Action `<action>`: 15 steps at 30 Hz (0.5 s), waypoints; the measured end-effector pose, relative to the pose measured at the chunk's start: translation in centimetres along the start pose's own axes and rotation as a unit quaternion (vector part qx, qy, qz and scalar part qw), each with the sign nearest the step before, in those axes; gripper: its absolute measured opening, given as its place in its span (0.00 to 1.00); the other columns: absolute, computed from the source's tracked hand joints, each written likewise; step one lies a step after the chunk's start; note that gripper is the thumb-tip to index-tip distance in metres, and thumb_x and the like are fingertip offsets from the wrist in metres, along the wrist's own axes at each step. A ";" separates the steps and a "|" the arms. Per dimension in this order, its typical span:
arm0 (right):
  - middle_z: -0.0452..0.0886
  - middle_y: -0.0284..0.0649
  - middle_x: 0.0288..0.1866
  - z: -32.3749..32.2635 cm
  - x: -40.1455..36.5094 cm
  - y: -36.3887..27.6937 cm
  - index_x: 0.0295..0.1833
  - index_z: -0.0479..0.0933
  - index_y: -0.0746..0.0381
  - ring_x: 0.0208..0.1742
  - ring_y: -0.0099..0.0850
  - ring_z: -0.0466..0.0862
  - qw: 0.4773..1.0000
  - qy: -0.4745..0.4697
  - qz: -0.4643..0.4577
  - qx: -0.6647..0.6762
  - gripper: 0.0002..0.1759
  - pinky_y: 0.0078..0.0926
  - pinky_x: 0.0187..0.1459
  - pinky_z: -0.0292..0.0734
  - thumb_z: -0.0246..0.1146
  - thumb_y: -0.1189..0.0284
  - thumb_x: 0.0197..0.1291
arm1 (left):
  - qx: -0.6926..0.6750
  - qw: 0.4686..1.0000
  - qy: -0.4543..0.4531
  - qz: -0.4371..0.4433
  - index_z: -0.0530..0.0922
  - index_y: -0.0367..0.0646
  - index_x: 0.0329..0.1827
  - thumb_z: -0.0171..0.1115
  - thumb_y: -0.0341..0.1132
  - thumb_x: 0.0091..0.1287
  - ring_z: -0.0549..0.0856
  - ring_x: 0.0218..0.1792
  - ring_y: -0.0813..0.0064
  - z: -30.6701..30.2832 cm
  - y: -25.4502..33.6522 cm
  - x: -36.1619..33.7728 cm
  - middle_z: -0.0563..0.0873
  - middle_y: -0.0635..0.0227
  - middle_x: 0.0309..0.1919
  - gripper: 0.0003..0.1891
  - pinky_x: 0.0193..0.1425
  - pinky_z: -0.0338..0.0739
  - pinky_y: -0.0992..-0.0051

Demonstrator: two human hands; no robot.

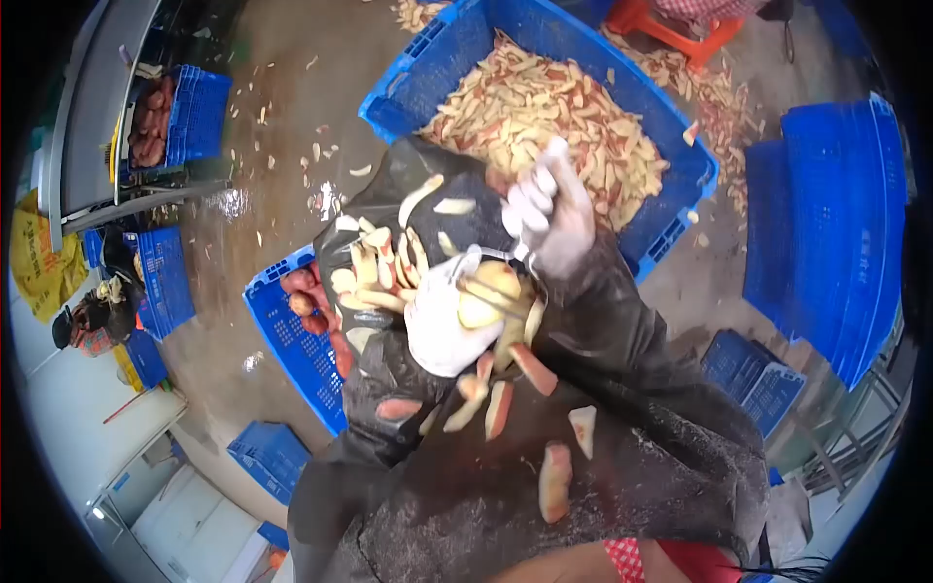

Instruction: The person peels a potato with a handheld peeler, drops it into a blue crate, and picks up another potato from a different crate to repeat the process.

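Apron point(622, 457), dark and wet, covers the lap; loose peels point(555, 481) lie scattered on it. Left hand point(439, 328), white-gloved, is closed round a potato point(483, 296), pale yellow and largely skinned, held above the lap. Right hand point(554, 212), also gloved, is just above and beyond the potato, clenched on a peeler point(501, 255) whose thin metal end reaches down to the potato's upper side. Small crate point(292, 355), blue, stands on the floor just left of the knees and holds red unpeeled tubers. Big crate point(457, 39) beyond the hands is filled with peels. Stacked crates point(826, 233) stand well to the right; moulded marks on them are too small to read. Another person point(89, 323) sits far left.
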State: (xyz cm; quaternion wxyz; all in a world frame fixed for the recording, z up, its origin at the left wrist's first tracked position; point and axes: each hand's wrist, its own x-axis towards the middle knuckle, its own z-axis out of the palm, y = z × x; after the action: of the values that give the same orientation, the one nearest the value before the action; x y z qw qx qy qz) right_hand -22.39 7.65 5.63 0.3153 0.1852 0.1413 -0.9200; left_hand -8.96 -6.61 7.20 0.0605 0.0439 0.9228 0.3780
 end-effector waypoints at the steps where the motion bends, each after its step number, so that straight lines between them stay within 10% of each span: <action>1: 0.61 0.26 0.14 -2.2 2.1 0.2 0.23 0.64 0.53 0.14 0.21 0.63 0.994 0.071 -0.011 0.084 0.24 0.24 0.21 0.63 0.49 0.52 0.71 | 0.003 0.998 0.055 -0.004 0.76 0.38 0.56 0.74 0.39 0.42 0.80 0.50 0.55 0.4 0.3 0.0 0.82 0.57 0.49 0.34 0.56 0.74 0.63; 4: 0.61 0.25 0.14 -6.3 3.6 -1.3 0.22 0.65 0.52 0.15 0.20 0.63 0.986 -0.139 -0.077 0.041 0.23 0.21 0.21 0.61 0.53 0.53 0.69 | -0.029 0.994 0.100 0.021 0.77 0.38 0.54 0.74 0.39 0.43 0.80 0.50 0.56 0.2 0.4 0.1 0.83 0.57 0.48 0.32 0.56 0.75 0.62; 5: 0.62 0.25 0.14 -4.6 2.4 -0.5 0.23 0.65 0.51 0.15 0.20 0.63 0.957 -0.202 0.066 0.197 0.21 0.21 0.21 0.62 0.54 0.54 0.68 | -0.048 0.994 0.093 0.028 0.78 0.37 0.53 0.74 0.40 0.43 0.80 0.50 0.56 0.1 0.3 0.1 0.83 0.57 0.48 0.32 0.56 0.75 0.62; 7: 0.61 0.26 0.14 -2.5 2.0 0.6 0.23 0.65 0.50 0.15 0.20 0.63 0.995 0.061 0.055 0.065 0.21 0.22 0.21 0.62 0.54 0.54 0.68 | -0.020 0.994 0.080 0.072 0.77 0.36 0.52 0.76 0.40 0.42 0.82 0.49 0.56 0.7 -0.6 -0.2 0.83 0.55 0.47 0.32 0.56 0.76 0.64; 11: 0.60 0.26 0.15 -4.8 2.0 -1.0 0.26 0.65 0.50 0.16 0.23 0.63 0.975 -0.129 0.112 0.142 0.19 0.25 0.23 0.65 0.54 0.54 0.69 | -0.043 0.995 0.089 0.031 0.77 0.34 0.50 0.77 0.38 0.43 0.82 0.46 0.57 1.2 -1.2 -0.7 0.83 0.55 0.44 0.30 0.53 0.77 0.65; 15: 0.59 0.25 0.13 -6.9 4.5 -0.5 0.23 0.65 0.49 0.17 0.22 0.65 0.993 0.108 0.011 0.039 0.22 0.25 0.21 0.65 0.49 0.52 0.70 | 0.015 0.990 0.128 0.056 0.78 0.35 0.46 0.75 0.35 0.44 0.83 0.41 0.60 1.5 -1.3 -0.5 0.84 0.59 0.37 0.25 0.49 0.76 0.68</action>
State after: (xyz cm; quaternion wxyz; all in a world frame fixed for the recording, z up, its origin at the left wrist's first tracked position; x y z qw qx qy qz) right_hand -24.29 8.27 -2.41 0.3011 0.2971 0.1366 -0.8958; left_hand -8.29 -6.54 5.31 -0.0801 0.0478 0.9245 0.3697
